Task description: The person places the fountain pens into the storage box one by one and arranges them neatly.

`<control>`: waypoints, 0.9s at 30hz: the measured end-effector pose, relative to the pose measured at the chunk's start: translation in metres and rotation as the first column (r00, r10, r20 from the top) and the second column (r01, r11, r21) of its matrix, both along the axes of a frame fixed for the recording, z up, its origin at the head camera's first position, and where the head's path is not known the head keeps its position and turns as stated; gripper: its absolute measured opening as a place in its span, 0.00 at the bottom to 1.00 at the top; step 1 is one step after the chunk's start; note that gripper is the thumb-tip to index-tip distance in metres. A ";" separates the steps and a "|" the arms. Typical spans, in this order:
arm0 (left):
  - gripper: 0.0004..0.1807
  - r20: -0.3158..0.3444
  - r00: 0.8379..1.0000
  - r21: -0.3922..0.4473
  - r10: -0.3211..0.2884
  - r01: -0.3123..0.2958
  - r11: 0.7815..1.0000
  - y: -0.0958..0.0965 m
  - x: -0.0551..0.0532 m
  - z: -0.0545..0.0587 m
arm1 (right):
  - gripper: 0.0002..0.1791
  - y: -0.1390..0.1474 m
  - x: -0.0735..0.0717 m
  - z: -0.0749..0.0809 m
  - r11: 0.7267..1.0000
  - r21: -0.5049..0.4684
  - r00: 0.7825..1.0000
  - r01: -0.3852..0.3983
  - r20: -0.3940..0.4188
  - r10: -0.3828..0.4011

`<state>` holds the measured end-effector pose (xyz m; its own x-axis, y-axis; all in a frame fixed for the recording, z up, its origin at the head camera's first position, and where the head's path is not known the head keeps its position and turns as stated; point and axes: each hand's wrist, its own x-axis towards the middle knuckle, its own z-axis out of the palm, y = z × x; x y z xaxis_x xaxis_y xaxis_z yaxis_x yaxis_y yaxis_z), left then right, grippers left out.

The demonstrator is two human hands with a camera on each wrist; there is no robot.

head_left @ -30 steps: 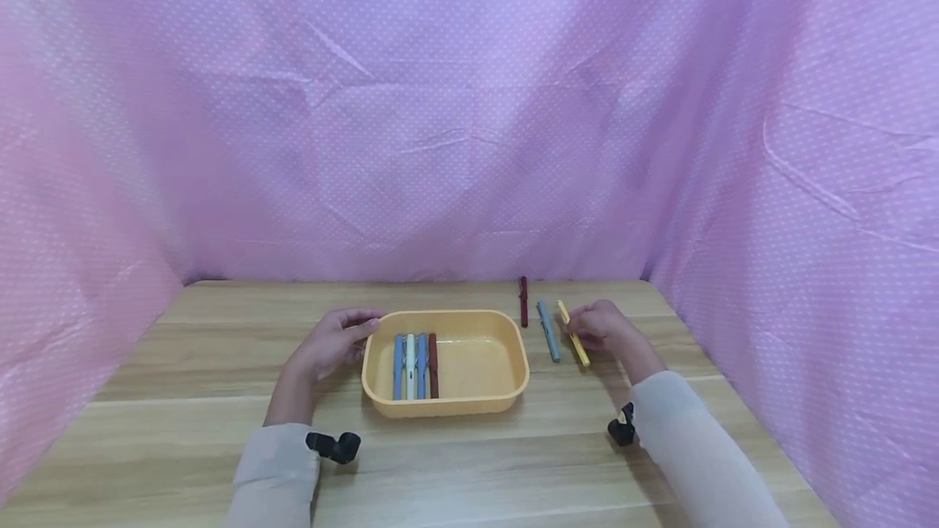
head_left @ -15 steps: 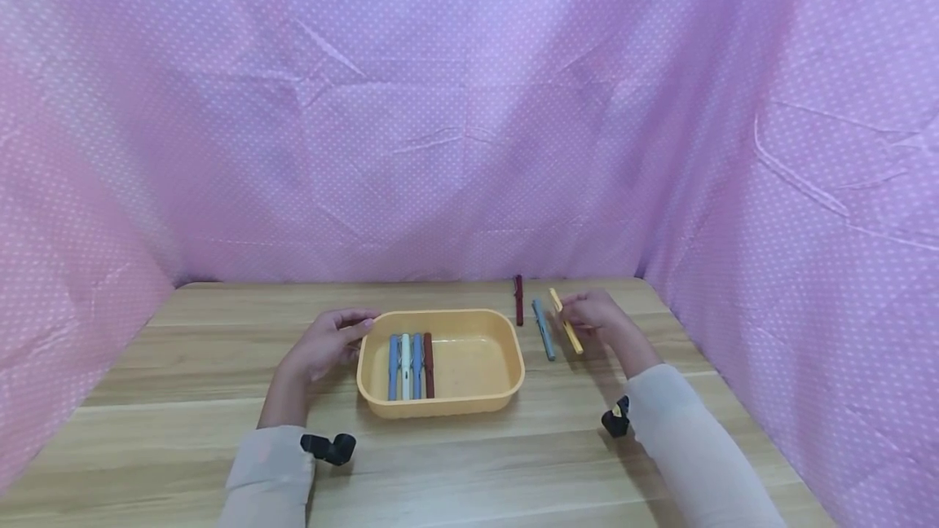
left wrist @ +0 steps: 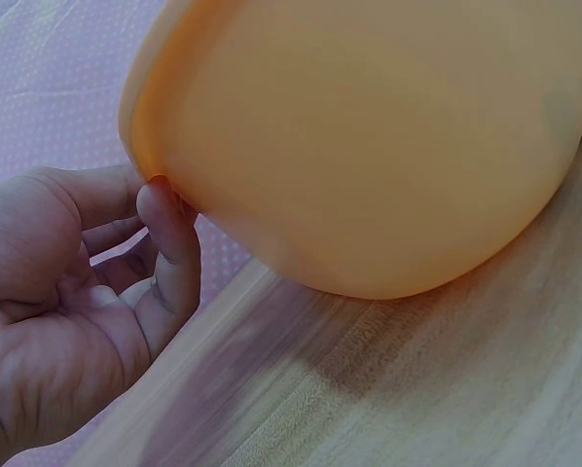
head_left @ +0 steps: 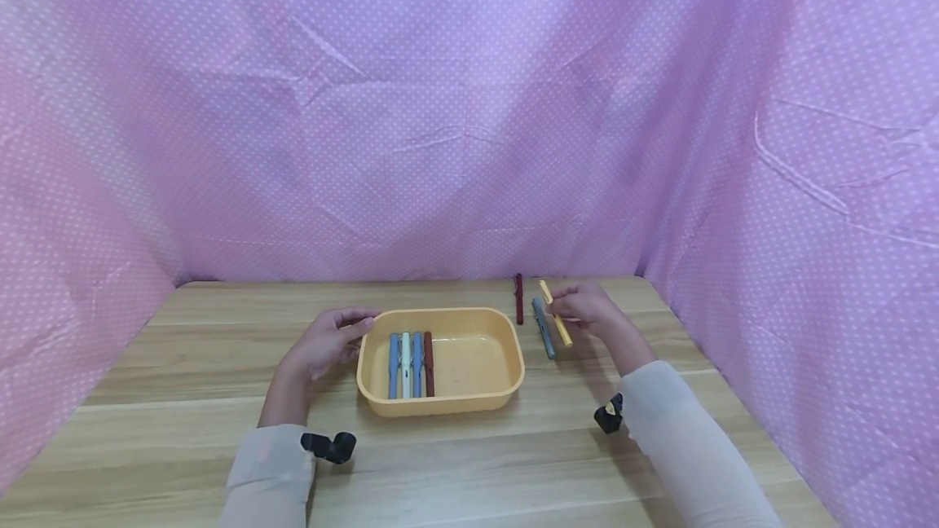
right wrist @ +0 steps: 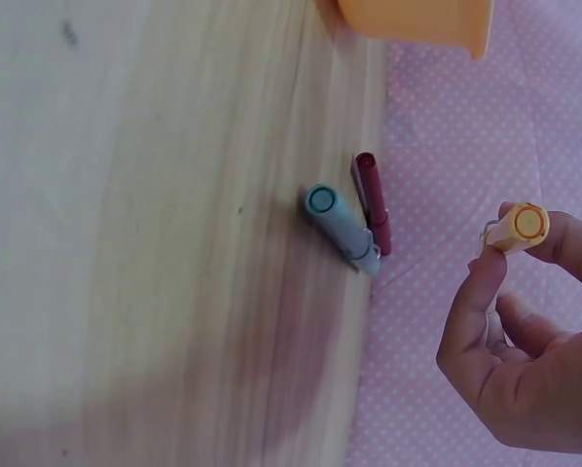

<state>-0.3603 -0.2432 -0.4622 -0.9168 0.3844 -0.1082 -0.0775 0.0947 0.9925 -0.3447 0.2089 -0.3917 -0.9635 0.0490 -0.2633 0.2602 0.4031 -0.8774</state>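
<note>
My right hand [head_left: 589, 314] pinches a yellow pen [head_left: 561, 327] between thumb and fingers, held above the table at the right. In the right wrist view the pen's round end [right wrist: 530, 223] faces the camera. At the tray's left end, my left hand [head_left: 323, 346] grips the rim of a yellow plastic tray [head_left: 440, 408] with thumb and fingers; the left wrist view shows the thumb [left wrist: 164, 219] at the rim. Side by side in the tray's left half lie two blue pens, a white pen [head_left: 407, 369] and a dark red pen [head_left: 429, 369].
A grey-blue pen [head_left: 544, 331] lies on the wooden table [head_left: 455, 471] just left of the held pen. Farther back, near the table's rear edge, is another dark red pen [head_left: 519, 300]. Pink dotted cloth [head_left: 440, 145] hangs behind and along both sides.
My right hand has lifted the yellow pen and carried it left, toward the grey-blue pen. The left hand stays at the tray's rim. The whole view shifted slightly early on.
</note>
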 end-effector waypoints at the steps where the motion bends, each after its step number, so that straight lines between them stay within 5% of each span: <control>1: 0.24 0.000 1.000 -0.001 0.001 -0.001 1.000 0.000 0.000 0.000 | 0.24 -0.001 0.000 0.001 1.000 -0.001 1.000 -0.007 -0.005 0.007; 27: 0.24 -0.006 1.000 0.006 0.019 -0.019 1.000 0.003 0.005 -0.002 | 0.23 -0.036 0.006 0.018 0.998 -0.044 0.998 -0.044 -0.044 0.042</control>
<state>-0.3556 -0.2407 -0.4646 -0.9246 0.3673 -0.1008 -0.0734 0.0878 0.9934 -0.3391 0.1730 -0.3734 -0.9750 -0.0035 -0.2222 0.2048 0.3731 -0.9049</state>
